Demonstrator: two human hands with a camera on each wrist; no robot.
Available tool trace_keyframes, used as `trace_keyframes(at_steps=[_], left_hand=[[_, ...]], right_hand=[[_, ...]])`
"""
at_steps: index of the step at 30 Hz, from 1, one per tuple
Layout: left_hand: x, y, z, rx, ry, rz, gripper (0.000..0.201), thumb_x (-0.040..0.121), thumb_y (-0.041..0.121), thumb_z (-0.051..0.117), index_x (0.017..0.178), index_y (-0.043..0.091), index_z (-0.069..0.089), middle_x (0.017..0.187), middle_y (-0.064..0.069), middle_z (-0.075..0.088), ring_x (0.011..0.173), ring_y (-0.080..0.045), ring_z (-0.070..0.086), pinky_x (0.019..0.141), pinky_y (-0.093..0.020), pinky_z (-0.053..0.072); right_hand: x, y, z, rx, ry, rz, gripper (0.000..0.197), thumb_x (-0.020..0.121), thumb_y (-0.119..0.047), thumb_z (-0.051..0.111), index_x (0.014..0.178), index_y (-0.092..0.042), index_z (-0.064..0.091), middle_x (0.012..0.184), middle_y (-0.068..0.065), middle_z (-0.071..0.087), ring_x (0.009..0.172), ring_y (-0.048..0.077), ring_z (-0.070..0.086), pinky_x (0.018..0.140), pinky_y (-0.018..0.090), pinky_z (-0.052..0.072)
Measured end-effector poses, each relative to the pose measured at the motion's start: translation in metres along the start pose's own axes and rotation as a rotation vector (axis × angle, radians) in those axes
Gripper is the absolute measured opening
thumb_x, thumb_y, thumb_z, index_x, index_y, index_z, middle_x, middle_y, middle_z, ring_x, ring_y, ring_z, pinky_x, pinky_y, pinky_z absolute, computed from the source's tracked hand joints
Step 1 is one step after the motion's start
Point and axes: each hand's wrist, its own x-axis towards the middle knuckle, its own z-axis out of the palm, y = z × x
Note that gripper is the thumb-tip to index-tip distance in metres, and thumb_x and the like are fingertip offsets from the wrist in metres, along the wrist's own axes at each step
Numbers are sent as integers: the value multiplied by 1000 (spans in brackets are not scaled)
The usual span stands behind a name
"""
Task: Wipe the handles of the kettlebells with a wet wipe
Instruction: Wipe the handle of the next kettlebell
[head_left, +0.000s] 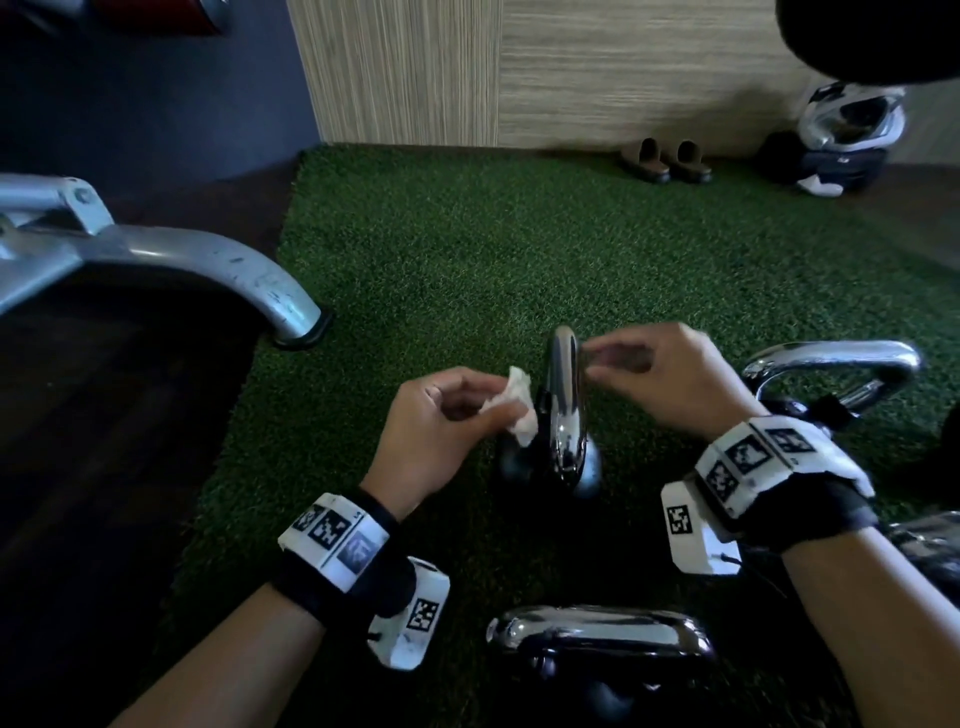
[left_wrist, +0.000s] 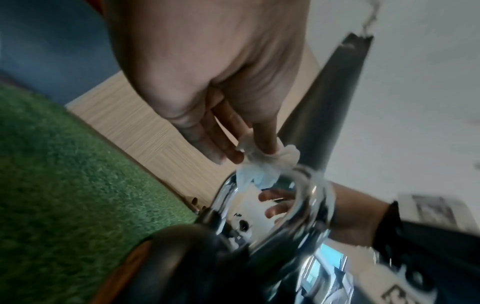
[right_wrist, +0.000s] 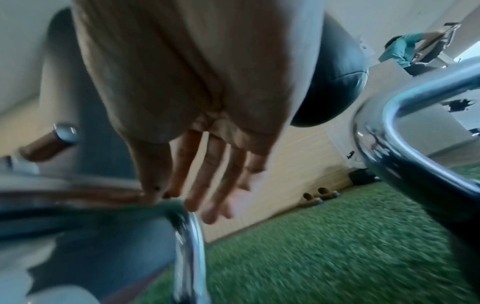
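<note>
A black kettlebell with a chrome handle (head_left: 565, 405) stands on the green turf between my hands, its handle edge-on to me. My left hand (head_left: 488, 405) pinches a crumpled white wet wipe (head_left: 511, 410) just left of the handle. In the left wrist view the wipe (left_wrist: 262, 160) hangs from thumb and fingers right above the chrome handle (left_wrist: 306, 195). My right hand (head_left: 597, 364) is blurred, its fingers reaching to the handle's top. In the right wrist view its fingers (right_wrist: 207, 185) are nearly straight beside the handle (right_wrist: 187, 236), holding nothing.
Other chrome-handled kettlebells stand at the right (head_left: 831, 374) and close in front of me (head_left: 597, 639). A grey machine leg (head_left: 208, 260) ends at the turf's left edge. Slippers (head_left: 667, 161) and a helmet on a bag (head_left: 847, 135) lie by the wood-panel wall.
</note>
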Motion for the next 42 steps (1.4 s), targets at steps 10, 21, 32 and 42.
trace_keyframes(at_steps=[10, 21, 32, 42], left_hand=[[18, 41, 26, -423, 13, -77, 11, 84, 14, 76, 95, 12, 77, 85, -1, 78, 77, -7, 68, 75, -20, 55], [11, 6, 6, 122, -245, -72, 57, 89, 8, 75, 139, 30, 58, 127, 9, 60, 121, -6, 55, 99, -26, 47], [-11, -80, 72, 607, -206, 190, 99, 80, 69, 63, 154, 7, 38, 155, -9, 43, 145, -23, 36, 122, -45, 29], [-7, -79, 55, 288, -203, 224, 72, 71, 58, 77, 125, 74, 32, 133, -3, 61, 128, -32, 58, 110, -55, 45]], right_hand=[[-12, -45, -6, 489, -94, -166, 46, 74, -10, 87, 118, -13, 76, 105, 2, 80, 98, 24, 78, 93, 47, 61], [2, 2, 5, 649, 279, 42, 17, 81, -8, 84, 95, -14, 79, 88, 7, 80, 84, 29, 78, 74, 38, 64], [23, 53, 70, 329, 232, 307, 10, 81, -21, 85, 89, -17, 82, 77, 0, 79, 72, 15, 78, 75, 37, 66], [21, 38, 64, 281, 418, 158, 17, 85, -23, 82, 102, -22, 82, 81, -18, 73, 76, -2, 70, 70, 12, 55]])
